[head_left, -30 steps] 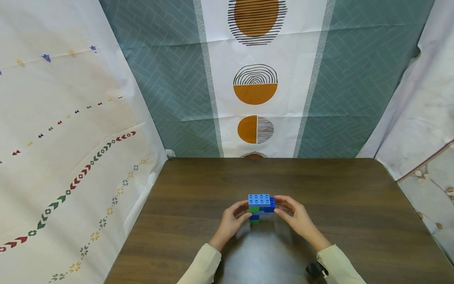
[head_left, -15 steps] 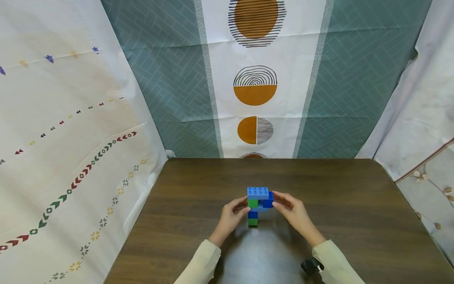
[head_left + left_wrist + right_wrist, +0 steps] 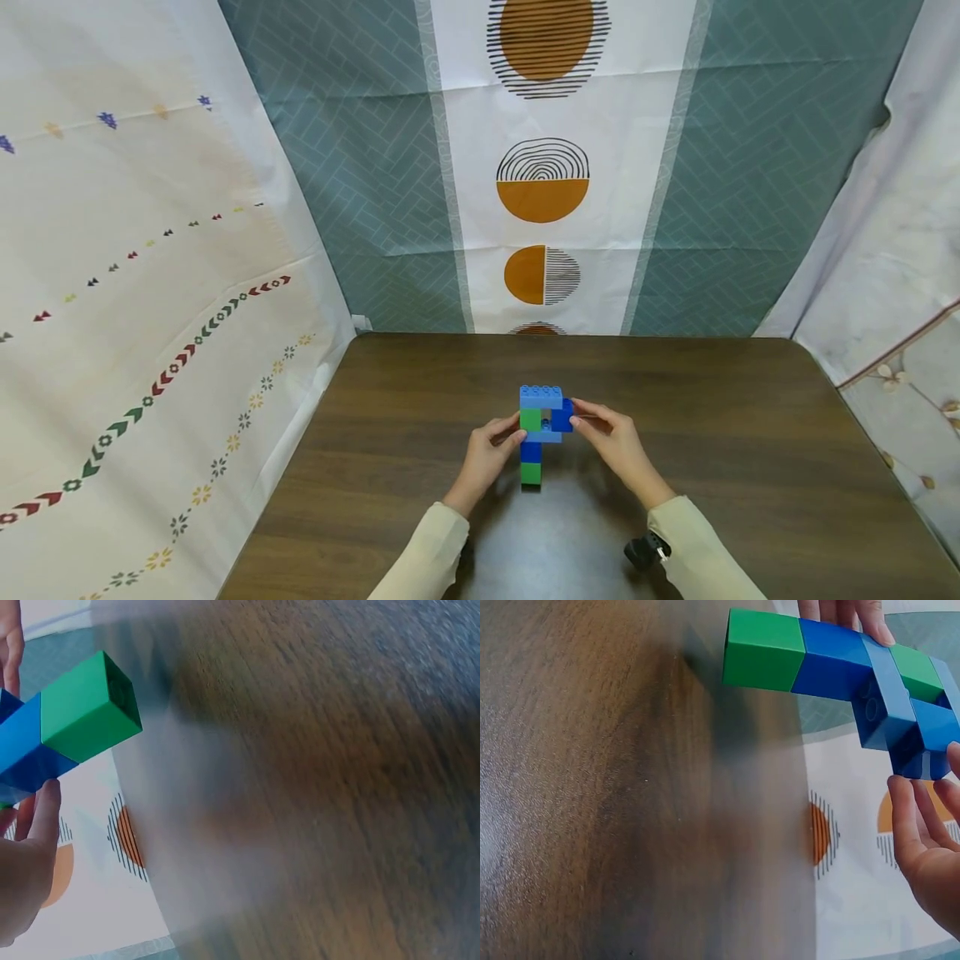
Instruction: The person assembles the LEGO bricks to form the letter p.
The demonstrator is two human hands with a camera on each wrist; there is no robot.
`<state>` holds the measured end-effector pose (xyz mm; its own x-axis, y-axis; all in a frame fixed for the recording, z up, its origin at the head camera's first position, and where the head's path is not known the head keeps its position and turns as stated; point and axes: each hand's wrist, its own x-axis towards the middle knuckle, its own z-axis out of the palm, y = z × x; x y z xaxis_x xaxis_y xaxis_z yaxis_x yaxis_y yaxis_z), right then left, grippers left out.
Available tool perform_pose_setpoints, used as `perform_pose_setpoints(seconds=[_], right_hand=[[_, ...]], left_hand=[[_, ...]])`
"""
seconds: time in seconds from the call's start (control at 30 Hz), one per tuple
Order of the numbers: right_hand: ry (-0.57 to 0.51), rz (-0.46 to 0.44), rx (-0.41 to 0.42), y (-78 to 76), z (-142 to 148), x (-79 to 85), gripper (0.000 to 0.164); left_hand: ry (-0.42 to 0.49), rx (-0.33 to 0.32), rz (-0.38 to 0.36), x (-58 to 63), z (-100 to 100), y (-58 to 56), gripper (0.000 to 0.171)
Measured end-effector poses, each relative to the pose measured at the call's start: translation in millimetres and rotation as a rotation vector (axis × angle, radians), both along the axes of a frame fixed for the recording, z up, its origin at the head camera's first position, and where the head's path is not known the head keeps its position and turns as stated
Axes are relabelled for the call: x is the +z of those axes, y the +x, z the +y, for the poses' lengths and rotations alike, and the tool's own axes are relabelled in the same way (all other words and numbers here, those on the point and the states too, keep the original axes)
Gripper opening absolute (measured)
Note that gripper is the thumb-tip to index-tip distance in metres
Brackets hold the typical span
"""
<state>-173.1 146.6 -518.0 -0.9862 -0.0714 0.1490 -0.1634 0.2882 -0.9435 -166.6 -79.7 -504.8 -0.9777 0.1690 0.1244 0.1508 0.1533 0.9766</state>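
Note:
A P-shaped stack of toy building bricks is held up between both hands over the table. A light blue brick (image 3: 541, 397) tops it, above a green brick (image 3: 530, 419) on the left and a dark blue brick (image 3: 562, 416) on the right, with a gap between. Below come a second light blue brick, another dark blue one (image 3: 838, 654) and a lower green brick (image 3: 530, 473). My left hand (image 3: 483, 458) pinches the stack's left side near the upper green brick. With thumb and fingers, my right hand (image 3: 621, 447) pinches the right-hand dark blue brick.
The brown wooden table (image 3: 360, 450) spreads on all sides below the hands. Behind it hangs a teal and white cloth (image 3: 543, 233) with orange circles. White patterned cloths (image 3: 187, 333) hang at both sides. A black wrist strap (image 3: 647, 550) shows by the right cuff.
The brick stack has tilted so that its front side faces the head camera, and its lower green brick now shows fully. Both hands keep their hold, and the right hand shifted slightly left.

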Motion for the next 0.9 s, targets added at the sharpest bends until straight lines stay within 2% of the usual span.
perform_pose_setpoints(seconds=[0.1, 0.17, 0.33, 0.4, 0.5, 0.73, 0.9], right_hand=[[-0.004, -0.004, -0.015, -2.1, -2, -2.6, 0.039], [-0.004, -0.019, -0.027, -3.8, -2, -4.9, 0.039], [-0.008, -0.045, -0.047, -7.7, -4, -10.7, 0.040], [-0.018, -0.057, -0.049, -9.5, -4, -13.2, 0.040], [-0.037, -0.083, -0.052, -12.0, -5, -16.4, 0.041], [-0.081, -0.145, -0.047, -15.4, -7, -22.2, 0.043], [-0.090, -0.166, -0.046, -20.1, -6, -30.0, 0.042]], left_hand=[[-0.001, 0.019, -0.005, -2.3, 1, -0.9, 0.033], [-0.012, 0.029, 0.018, -5.7, 2, -2.7, 0.031], [-0.041, 0.060, 0.040, -30.1, 2, -14.8, 0.029], [-0.048, 0.064, 0.020, -39.9, 2, -20.1, 0.029], [-0.057, 0.057, -0.002, -44.9, 0, -24.1, 0.031], [-0.088, 0.053, -0.026, -45.4, -1, -27.8, 0.029], [-0.067, 0.032, -0.031, -26.6, 1, -22.6, 0.025]])
